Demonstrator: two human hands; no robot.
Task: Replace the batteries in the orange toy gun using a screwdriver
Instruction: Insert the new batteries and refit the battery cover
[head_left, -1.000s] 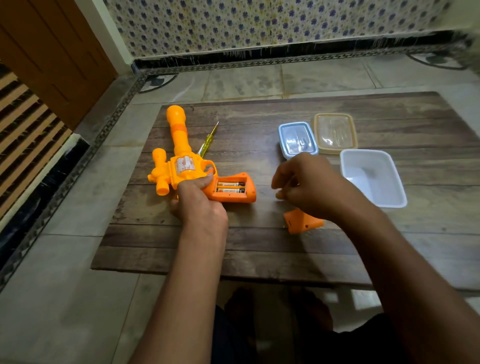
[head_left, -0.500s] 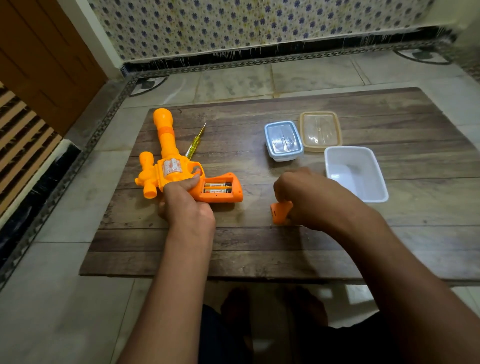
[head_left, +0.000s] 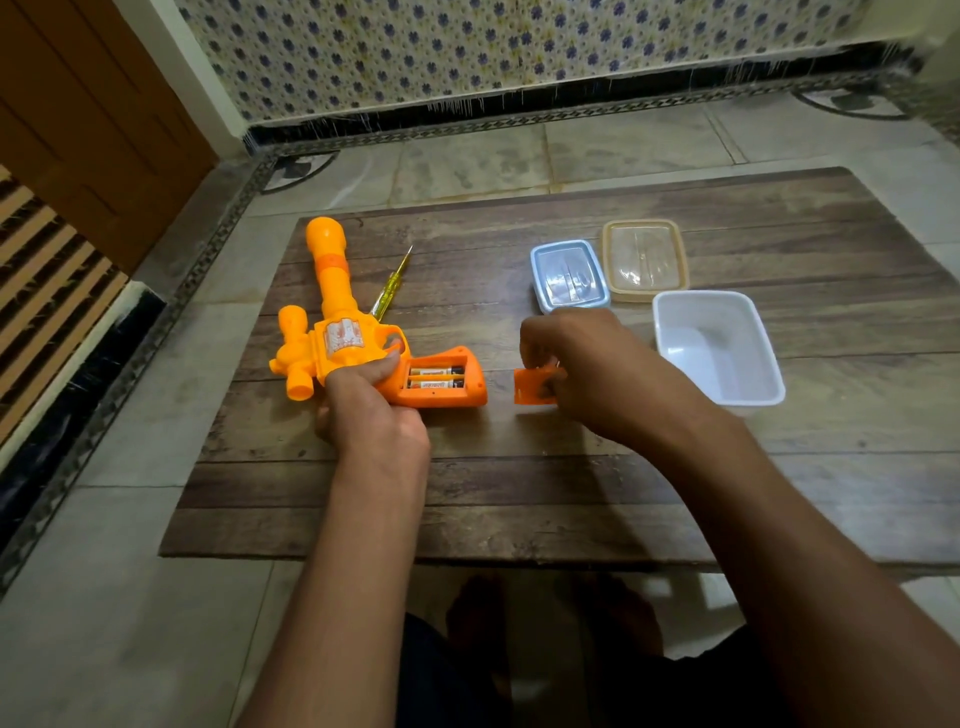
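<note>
The orange toy gun (head_left: 332, 317) lies flat on the wooden table (head_left: 571, 493), barrel pointing away from me. Its grip compartment is uncovered and shows two batteries (head_left: 435, 378) side by side. My left hand (head_left: 371, 410) grips the gun at the trigger area, thumb laid along the grip. My right hand (head_left: 597, 374) holds the orange battery cover (head_left: 530, 387) just right of the grip, a little above the table. A yellow-handled screwdriver (head_left: 389, 286) lies beside the barrel on its right.
Behind my right hand stand a blue-lidded box (head_left: 569, 275) and a tan-lidded box (head_left: 644, 260). An open white tub (head_left: 717, 348) sits at the right. The table's near edge is just above my knees; tiled floor surrounds it.
My right hand came down onto the orange cover, picked it up off the table and brought it left toward the gun's grip. My left hand stayed on the gun.
</note>
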